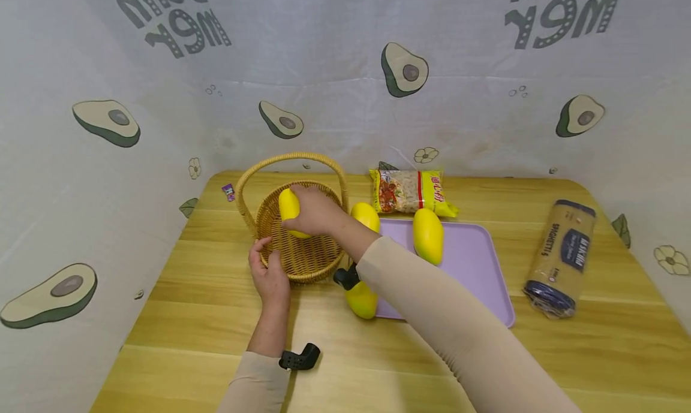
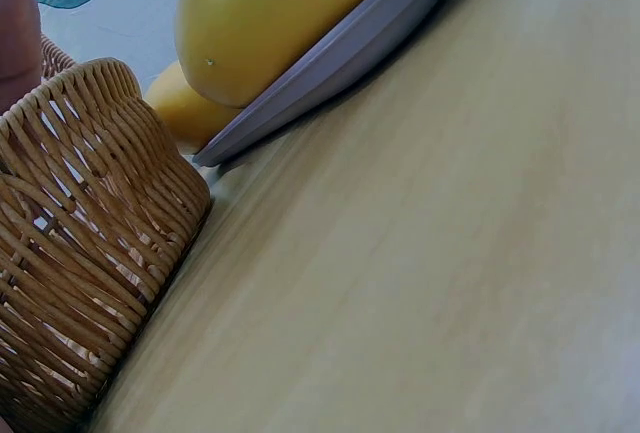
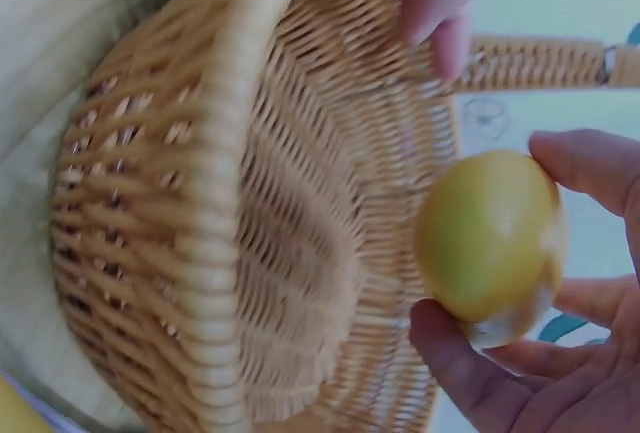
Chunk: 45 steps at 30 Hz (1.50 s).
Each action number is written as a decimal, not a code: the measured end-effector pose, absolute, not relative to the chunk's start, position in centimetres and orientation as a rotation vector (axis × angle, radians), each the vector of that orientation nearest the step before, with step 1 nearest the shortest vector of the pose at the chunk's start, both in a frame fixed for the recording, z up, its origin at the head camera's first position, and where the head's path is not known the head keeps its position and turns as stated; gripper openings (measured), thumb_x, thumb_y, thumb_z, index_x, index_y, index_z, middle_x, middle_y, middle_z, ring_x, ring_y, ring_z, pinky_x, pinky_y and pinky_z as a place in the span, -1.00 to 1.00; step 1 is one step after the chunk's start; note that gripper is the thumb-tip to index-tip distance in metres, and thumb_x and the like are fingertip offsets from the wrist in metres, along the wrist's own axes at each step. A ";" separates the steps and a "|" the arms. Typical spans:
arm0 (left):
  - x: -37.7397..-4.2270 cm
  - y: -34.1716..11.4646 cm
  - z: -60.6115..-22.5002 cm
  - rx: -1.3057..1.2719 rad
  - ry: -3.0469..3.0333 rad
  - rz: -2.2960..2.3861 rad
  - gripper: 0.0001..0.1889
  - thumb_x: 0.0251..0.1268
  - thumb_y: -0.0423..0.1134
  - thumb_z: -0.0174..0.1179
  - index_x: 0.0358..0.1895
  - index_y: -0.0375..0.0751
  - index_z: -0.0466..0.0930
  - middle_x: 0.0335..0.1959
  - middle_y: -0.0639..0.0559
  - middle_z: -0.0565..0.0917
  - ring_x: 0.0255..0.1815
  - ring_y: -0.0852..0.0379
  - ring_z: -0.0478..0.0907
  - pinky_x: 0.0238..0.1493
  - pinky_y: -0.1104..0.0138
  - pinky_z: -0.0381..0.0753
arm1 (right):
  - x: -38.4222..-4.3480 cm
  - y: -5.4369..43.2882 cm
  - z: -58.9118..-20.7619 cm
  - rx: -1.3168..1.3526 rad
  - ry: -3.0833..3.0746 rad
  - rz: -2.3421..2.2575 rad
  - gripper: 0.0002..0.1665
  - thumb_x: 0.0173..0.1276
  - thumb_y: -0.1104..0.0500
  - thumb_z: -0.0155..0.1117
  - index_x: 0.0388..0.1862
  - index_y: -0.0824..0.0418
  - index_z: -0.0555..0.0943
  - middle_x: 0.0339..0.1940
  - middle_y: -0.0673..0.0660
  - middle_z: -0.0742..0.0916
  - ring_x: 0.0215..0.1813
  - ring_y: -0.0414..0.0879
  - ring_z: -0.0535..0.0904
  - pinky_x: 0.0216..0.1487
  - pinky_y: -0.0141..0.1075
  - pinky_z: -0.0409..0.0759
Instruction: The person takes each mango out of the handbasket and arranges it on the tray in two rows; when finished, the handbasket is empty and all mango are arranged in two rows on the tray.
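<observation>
A yellow mango (image 1: pixel 289 204) is gripped in my right hand (image 1: pixel 315 211), above the inside of a round wicker basket (image 1: pixel 308 277). In the right wrist view, thumb and fingers surround that mango (image 3: pixel 490 238), which has a greenish patch. At the basket's near left side, my left hand (image 1: pixel 272 279) holds the rim. The basket's tall handle (image 1: pixel 294 156) arches over the back. Beside the basket, three more mangoes lie at the lilac tray (image 1: pixel 472 251): one at its back left (image 1: pixel 365 215), one in the middle (image 1: pixel 428 236), one at the front left (image 1: pixel 361 300), partly behind my right wrist.
Behind the tray lies a yellow-ended food packet (image 1: pixel 406 191). A spaghetti pack (image 1: pixel 561 257) is at the right of the wooden table (image 1: pixel 216 293). Left of the basket sits a small purple wrapper (image 1: pixel 228 192). An avocado-print cloth (image 1: pixel 335 53) hangs around the table.
</observation>
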<state>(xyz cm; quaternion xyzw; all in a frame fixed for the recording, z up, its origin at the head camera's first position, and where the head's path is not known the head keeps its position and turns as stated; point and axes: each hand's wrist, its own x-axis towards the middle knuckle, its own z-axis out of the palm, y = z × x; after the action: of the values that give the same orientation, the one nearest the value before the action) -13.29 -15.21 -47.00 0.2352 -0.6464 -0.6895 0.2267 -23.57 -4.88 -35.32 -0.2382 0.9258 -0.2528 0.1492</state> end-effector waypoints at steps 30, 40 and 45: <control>-13.5 -15.3 -47.1 0.637 -1.728 -1.927 -0.66 0.40 -0.35 -0.01 0.20 -0.27 0.43 0.49 -0.06 0.34 0.52 -0.03 0.22 0.50 0.04 0.21 | -13.0 7.1 -35.9 -0.595 2.490 -1.309 0.13 0.18 -0.11 0.56 0.63 -0.16 0.15 0.44 0.15 0.36 0.24 0.11 0.52 0.02 -0.13 0.71; -13.3 -15.4 -47.1 0.639 -1.740 -1.964 -0.64 0.42 -0.34 -0.04 0.24 -0.26 0.39 0.52 -0.02 0.28 0.54 -0.01 0.19 0.49 0.03 0.24 | -11.4 11.0 -37.1 -0.405 2.688 -1.240 0.15 0.15 -0.10 0.58 0.64 -0.07 0.17 0.39 0.18 0.35 0.05 0.05 0.53 -0.11 -0.24 0.65; -13.3 -15.3 -47.1 0.637 -1.747 -1.962 -0.64 0.42 -0.32 -0.04 0.24 -0.24 0.40 0.53 -0.01 0.26 0.56 0.00 0.14 0.52 0.03 0.18 | -10.8 12.7 -37.6 -0.321 2.799 -1.089 0.14 0.14 -0.16 0.57 0.62 -0.06 0.19 0.41 0.27 0.34 0.00 0.08 0.55 -0.11 -0.17 0.60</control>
<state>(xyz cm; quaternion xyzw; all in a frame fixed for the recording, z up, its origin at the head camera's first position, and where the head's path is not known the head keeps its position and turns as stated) -13.31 -15.33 -47.08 0.2299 -0.6307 -0.7085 0.2175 -10.81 12.65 -37.57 -0.1060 0.9250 -0.3599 0.0607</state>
